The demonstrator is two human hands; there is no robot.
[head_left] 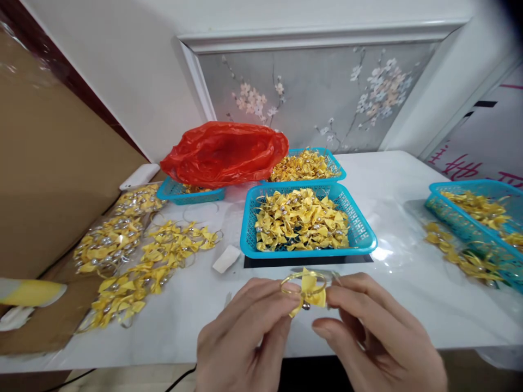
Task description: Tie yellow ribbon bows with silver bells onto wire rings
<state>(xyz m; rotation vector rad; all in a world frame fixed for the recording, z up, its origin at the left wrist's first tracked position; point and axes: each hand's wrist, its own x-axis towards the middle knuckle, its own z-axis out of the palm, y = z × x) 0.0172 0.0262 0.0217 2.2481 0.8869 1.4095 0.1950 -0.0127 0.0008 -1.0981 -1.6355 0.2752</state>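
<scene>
A yellow ribbon flower ring (314,291), with a thin gold-coloured hoop and a silvery bead, is held up between my two hands above the front of the table. My left hand (247,332) is closed, its thumb and forefinger pinching the hoop's left side. On the other side, the curled fingers of my right hand (379,332) grip the petal's right edge, the thumb a little lower. A thin greyish item shows behind the hoop near my right fingertips; its kind is unclear. Just beyond stands a blue basket (308,253) full of similar yellow flower rings.
A red plastic bag (224,155) covers part of a blue basket (194,198) at the back left. Yellow flower pieces (155,261) lie in rows and bagged bundles on the left. Another blue basket (461,212) stands right. A white scrap (226,258) lies near the middle basket.
</scene>
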